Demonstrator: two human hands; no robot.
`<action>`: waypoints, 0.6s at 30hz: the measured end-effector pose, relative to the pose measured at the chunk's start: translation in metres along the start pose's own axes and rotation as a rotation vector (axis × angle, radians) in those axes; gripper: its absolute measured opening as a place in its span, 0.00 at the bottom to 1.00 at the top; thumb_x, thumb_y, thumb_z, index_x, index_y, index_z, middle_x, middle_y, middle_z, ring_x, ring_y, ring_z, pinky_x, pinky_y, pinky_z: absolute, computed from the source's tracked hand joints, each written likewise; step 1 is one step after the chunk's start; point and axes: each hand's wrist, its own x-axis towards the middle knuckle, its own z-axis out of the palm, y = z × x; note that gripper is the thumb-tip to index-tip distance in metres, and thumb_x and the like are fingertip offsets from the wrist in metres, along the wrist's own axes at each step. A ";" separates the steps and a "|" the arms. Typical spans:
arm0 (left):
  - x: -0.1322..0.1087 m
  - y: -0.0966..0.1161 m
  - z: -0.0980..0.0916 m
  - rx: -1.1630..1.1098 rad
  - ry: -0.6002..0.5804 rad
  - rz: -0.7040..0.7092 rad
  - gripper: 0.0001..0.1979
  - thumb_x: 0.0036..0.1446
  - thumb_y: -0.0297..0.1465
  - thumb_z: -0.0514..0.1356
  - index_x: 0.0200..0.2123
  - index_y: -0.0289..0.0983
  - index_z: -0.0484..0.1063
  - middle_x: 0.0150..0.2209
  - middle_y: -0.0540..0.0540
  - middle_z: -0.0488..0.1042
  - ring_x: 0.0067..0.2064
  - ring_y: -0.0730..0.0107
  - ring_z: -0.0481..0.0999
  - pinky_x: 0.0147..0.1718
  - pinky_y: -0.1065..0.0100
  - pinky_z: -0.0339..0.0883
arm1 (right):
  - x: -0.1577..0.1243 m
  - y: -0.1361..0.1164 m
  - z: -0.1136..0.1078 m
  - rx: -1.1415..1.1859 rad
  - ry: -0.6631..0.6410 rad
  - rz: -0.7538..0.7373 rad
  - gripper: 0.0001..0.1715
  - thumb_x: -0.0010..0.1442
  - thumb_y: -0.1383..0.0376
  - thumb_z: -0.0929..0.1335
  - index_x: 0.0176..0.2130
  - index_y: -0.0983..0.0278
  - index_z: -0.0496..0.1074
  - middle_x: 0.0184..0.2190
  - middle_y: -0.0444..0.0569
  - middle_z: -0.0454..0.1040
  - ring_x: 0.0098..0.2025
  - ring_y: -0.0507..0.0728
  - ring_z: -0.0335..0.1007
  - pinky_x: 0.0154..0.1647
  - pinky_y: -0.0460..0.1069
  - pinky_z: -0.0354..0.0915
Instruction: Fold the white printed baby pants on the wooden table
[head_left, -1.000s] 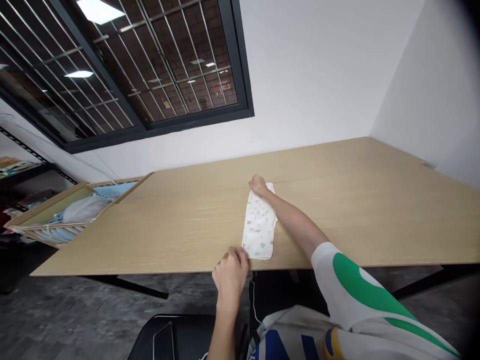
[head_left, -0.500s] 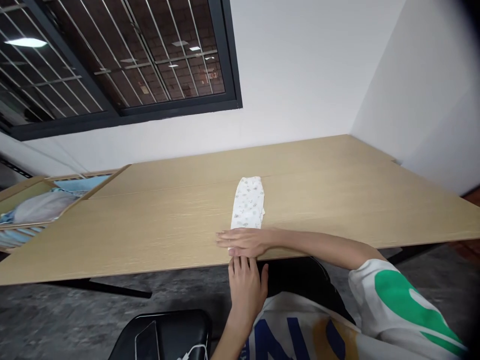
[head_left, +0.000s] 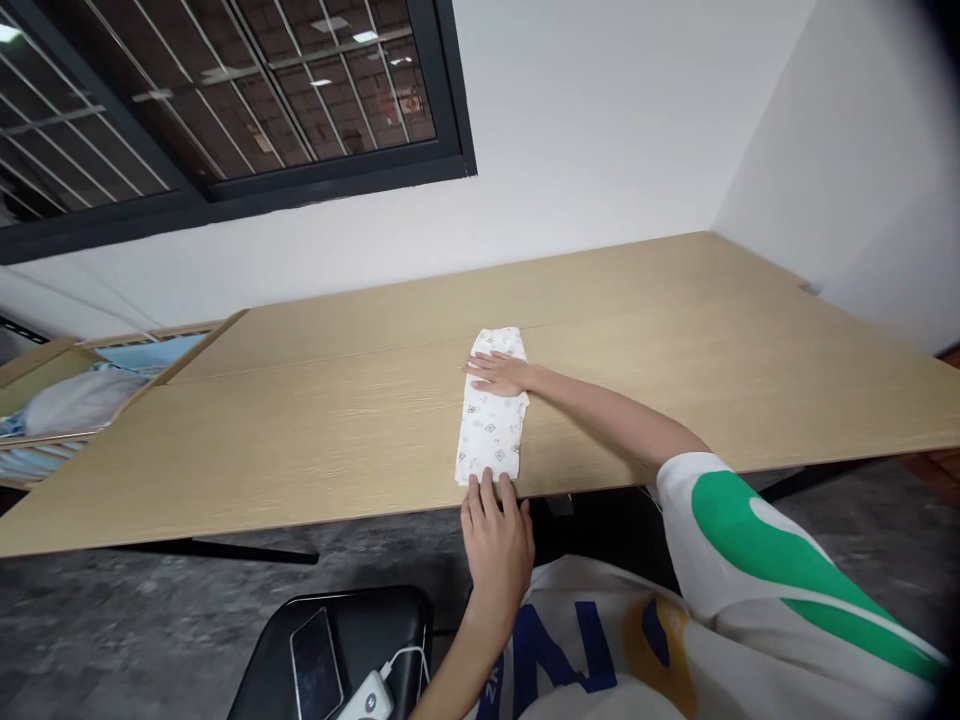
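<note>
A long light wooden table (head_left: 675, 330) meets white walls beneath a dark-framed barred window (head_left: 225, 90). The right hand (head_left: 501, 372) lies flat, fingers spread, on a folded white printed cloth (head_left: 491, 420); the left hand (head_left: 495, 535) presses open fingertips on its near edge.

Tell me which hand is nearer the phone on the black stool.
Left. The left hand presses the folded cloth's near end, just above the phone; the right hand lies farther up the cloth.

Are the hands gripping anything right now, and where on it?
Nothing is gripped. The right hand lies flat on the far part of the folded white cloth; the left hand has its fingertips at the cloth's near edge.
</note>
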 end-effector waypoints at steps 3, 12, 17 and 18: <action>-0.001 0.001 0.002 -0.007 0.018 -0.018 0.21 0.69 0.32 0.57 0.61 0.29 0.73 0.64 0.28 0.70 0.67 0.38 0.68 0.59 0.46 0.68 | 0.014 0.022 -0.011 -0.019 0.024 0.117 0.43 0.74 0.46 0.53 0.76 0.66 0.53 0.77 0.56 0.45 0.79 0.66 0.37 0.77 0.63 0.39; 0.002 0.004 0.006 -0.053 0.036 -0.031 0.20 0.68 0.31 0.58 0.60 0.32 0.72 0.63 0.29 0.71 0.66 0.38 0.68 0.60 0.43 0.66 | 0.026 0.043 -0.022 0.044 0.140 0.210 0.38 0.73 0.51 0.59 0.73 0.66 0.60 0.75 0.57 0.53 0.77 0.64 0.46 0.76 0.62 0.44; -0.003 0.012 -0.003 -0.045 0.015 0.042 0.20 0.66 0.31 0.61 0.60 0.35 0.72 0.60 0.33 0.73 0.61 0.41 0.71 0.57 0.43 0.67 | 0.009 0.025 -0.030 0.036 0.171 0.130 0.36 0.72 0.57 0.60 0.72 0.71 0.60 0.76 0.60 0.51 0.78 0.65 0.43 0.77 0.63 0.40; -0.003 0.011 -0.006 -0.060 0.007 0.060 0.19 0.65 0.30 0.62 0.59 0.36 0.73 0.58 0.34 0.74 0.59 0.43 0.72 0.57 0.44 0.67 | 0.001 0.018 -0.032 0.026 0.187 0.092 0.36 0.72 0.57 0.60 0.72 0.72 0.59 0.76 0.61 0.51 0.78 0.65 0.42 0.77 0.62 0.39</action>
